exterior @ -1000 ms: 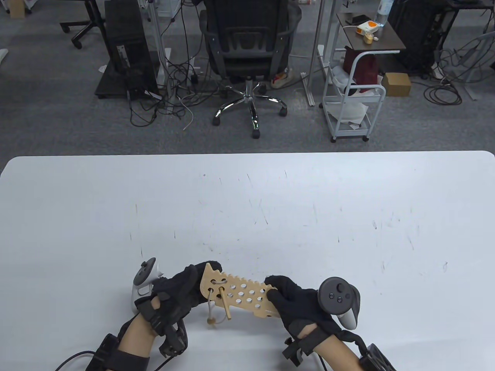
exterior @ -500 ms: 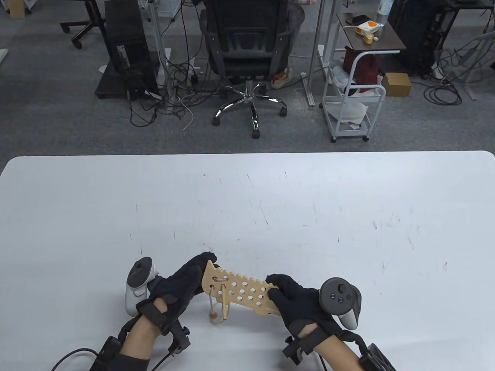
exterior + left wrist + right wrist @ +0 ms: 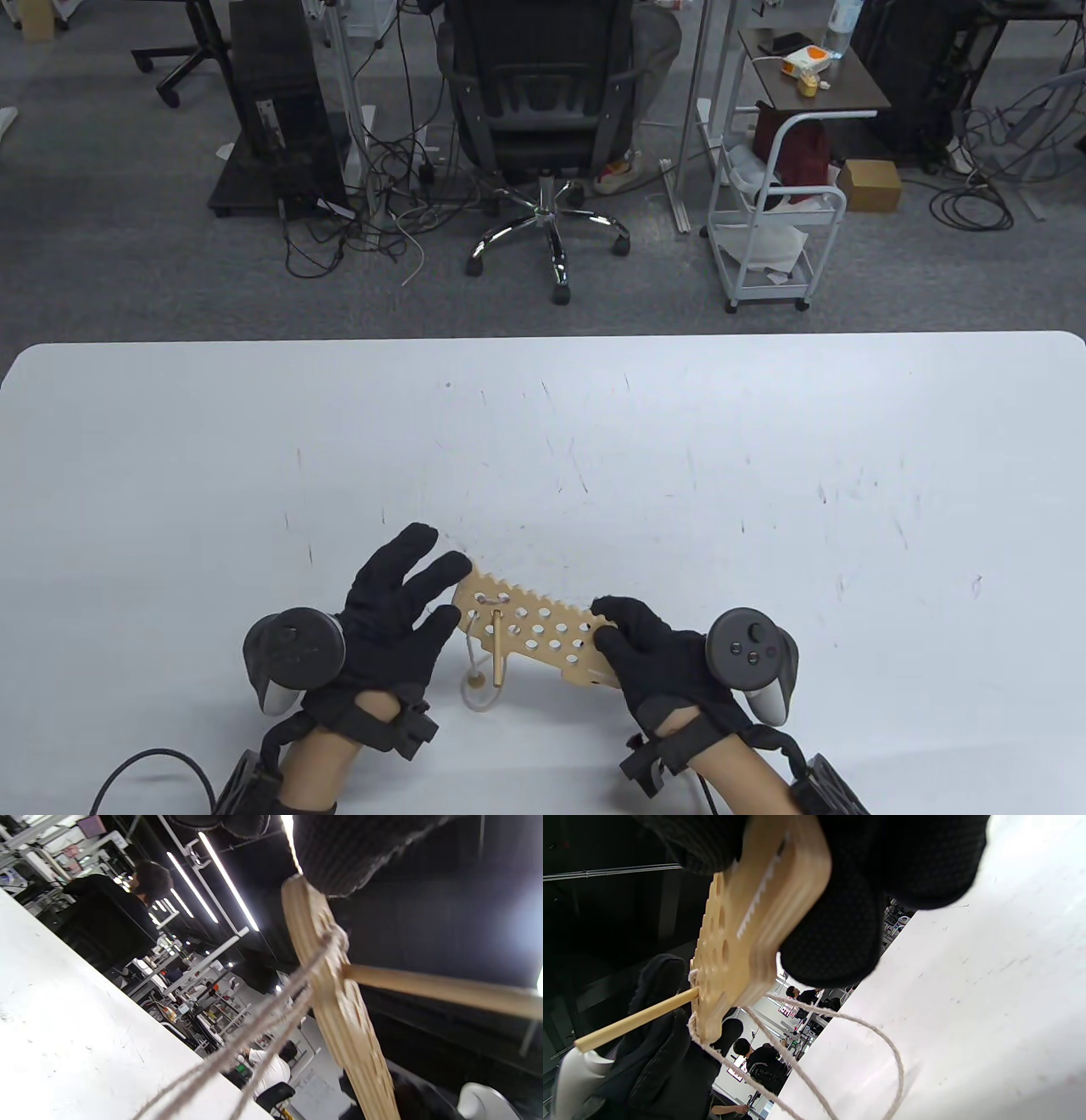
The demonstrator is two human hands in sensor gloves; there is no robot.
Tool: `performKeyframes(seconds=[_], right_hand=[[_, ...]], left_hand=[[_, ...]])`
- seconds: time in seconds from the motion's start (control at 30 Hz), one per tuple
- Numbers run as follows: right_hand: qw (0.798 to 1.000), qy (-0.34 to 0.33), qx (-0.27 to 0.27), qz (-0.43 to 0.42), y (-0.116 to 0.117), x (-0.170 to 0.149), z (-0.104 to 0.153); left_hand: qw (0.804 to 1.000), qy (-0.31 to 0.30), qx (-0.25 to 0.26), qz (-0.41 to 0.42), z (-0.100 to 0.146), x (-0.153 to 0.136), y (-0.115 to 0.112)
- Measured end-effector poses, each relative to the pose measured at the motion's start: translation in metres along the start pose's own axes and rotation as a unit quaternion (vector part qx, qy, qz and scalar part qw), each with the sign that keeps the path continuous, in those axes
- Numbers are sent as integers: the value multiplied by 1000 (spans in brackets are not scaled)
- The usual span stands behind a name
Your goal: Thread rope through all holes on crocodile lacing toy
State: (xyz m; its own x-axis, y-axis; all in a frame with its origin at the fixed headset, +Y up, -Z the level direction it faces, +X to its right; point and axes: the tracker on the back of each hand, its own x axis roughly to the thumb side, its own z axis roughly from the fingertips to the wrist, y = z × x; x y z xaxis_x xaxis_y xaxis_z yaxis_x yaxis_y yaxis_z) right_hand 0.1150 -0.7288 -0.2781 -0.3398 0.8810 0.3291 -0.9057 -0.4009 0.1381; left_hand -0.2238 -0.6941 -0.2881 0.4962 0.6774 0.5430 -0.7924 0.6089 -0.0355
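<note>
Crocodile lacing toy (image 3: 534,630): a thin flat wooden board with rows of holes and a toothed upper edge is hovering just above the table, at 6 o'clock in the table view, running from 9 toward 3 o'clock

Right hand (image 3: 657,658): it is gripping the board's 3 o'clock end, fingers on top and thumb beneath

Left hand (image 3: 399,607): it is lying open at the board's 9 o'clock end, fingers spread and straight; whether a fingertip is touching the wood, I cannot tell

Wooden needle (image 3: 495,654): a slim dowel is sticking through a hole near the 9 o'clock end, its free end pointing toward 6 o'clock

Rope (image 3: 469,658): pale twine is looping through the first holes and sagging below the board to a small bead (image 3: 476,681)

Handling: the board is looking light, rigid and smooth, likely easy to pinch by its edges; the twine is looking soft and limp, so the stiff needle is probably the best place to take hold

Progress: most holes are showing bare, so threading seems to be at an early stage

Table (image 3: 764,475): a white top with faint scuff marks is stretching toward 12 o'clock

Room: beyond the table at 12 o'clock, an office chair (image 3: 543,110) is standing on grey carpet, with tangled cables (image 3: 373,212) at 11 o'clock and a white rolling cart (image 3: 776,229) at 1 o'clock
</note>
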Motion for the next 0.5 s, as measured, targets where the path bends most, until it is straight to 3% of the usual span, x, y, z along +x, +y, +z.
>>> performKeyframes(seconds=[0.5], right_hand=[[1000,11,-2,0,1,-1,0]], left_hand=[[996,-33,-59,-58,-1,20,-26]])
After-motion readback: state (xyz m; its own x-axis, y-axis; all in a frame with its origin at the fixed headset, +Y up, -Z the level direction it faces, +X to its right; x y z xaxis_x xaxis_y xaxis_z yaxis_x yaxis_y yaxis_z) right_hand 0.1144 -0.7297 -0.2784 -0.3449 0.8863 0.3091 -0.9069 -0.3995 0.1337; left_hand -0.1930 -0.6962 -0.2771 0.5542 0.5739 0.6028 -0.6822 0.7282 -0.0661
